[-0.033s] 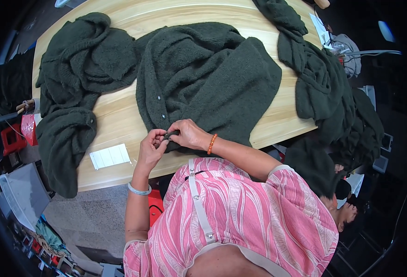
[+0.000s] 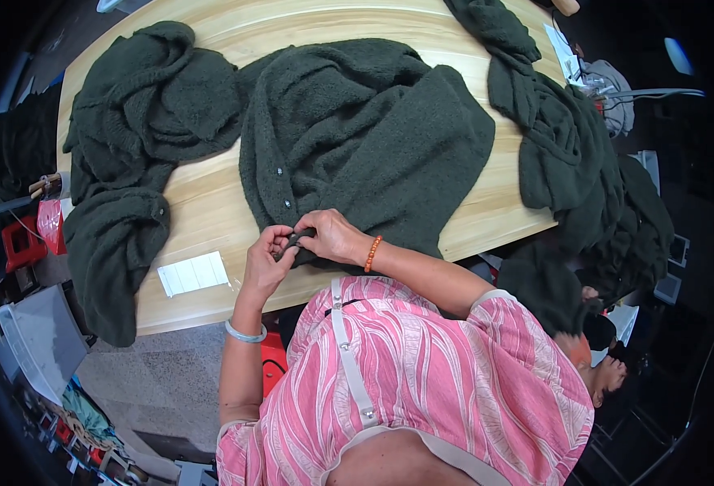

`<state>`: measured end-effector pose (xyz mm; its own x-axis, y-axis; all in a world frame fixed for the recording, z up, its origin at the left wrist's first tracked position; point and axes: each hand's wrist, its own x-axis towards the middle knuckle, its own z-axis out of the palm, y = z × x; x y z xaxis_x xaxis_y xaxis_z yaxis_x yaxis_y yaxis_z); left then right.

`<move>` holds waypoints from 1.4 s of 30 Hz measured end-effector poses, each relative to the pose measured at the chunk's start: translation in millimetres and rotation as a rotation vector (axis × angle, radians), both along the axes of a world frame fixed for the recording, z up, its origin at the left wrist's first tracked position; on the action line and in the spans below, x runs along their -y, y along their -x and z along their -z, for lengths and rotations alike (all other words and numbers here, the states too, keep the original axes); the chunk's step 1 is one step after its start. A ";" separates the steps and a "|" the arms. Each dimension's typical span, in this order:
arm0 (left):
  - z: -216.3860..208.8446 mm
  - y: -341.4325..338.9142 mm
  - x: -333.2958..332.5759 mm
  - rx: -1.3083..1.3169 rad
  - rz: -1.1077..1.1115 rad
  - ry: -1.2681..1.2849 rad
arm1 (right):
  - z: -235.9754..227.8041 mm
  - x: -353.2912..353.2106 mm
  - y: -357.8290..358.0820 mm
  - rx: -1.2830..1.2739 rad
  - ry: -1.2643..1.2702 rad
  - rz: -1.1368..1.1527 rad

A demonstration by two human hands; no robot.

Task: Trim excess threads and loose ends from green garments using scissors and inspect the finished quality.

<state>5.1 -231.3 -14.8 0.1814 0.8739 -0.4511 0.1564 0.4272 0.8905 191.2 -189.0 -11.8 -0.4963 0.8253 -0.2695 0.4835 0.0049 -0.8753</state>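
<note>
A dark green knitted cardigan (image 2: pixel 373 138) lies rumpled across the middle of the table, its lower edge drawn toward my body. Two small buttons (image 2: pixel 287 204) show along its front band on the left. At the near edge, my left hand (image 2: pixel 265 261) is closed on the cardigan's edge, thumb and fingertips pinching it. My right hand (image 2: pixel 330 236) grips the same edge just to the right, fingers bent over the fabric. The fingertips of both hands nearly meet. Any small item between them is too hidden to make out.
More dark green knitwear lies at the left (image 2: pixel 122 138) and right (image 2: pixel 560 138) of the wooden table (image 2: pixel 470 235). A white paper slip (image 2: pixel 193 275) rests near the front edge. At lower left stands a grey plastic bin (image 2: pixel 45 340). Another person (image 2: pixel 604 377) is close on my right.
My hands and the cardigan are practically unchanged. At the right, the other person and the dark cloth beside them have shifted slightly.
</note>
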 end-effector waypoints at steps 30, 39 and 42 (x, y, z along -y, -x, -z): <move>6.8 -11.8 28.9 -0.623 0.331 -0.526 | -1.2 19.0 -10.5 -0.026 0.090 -0.280; 36.4 -5.3 0.8 -0.006 -0.157 0.073 | 7.2 23.1 -14.4 0.022 -0.062 -0.266; 44.5 -21.5 -7.3 -0.529 -0.010 -0.276 | 2.5 20.5 -12.6 0.007 -0.136 -0.261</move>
<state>26.7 -224.0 -59.3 -0.0151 0.9722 -0.2336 0.6063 0.1947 0.7711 203.9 -209.5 -14.3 -0.6954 0.6984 -0.1693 0.4564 0.2473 -0.8547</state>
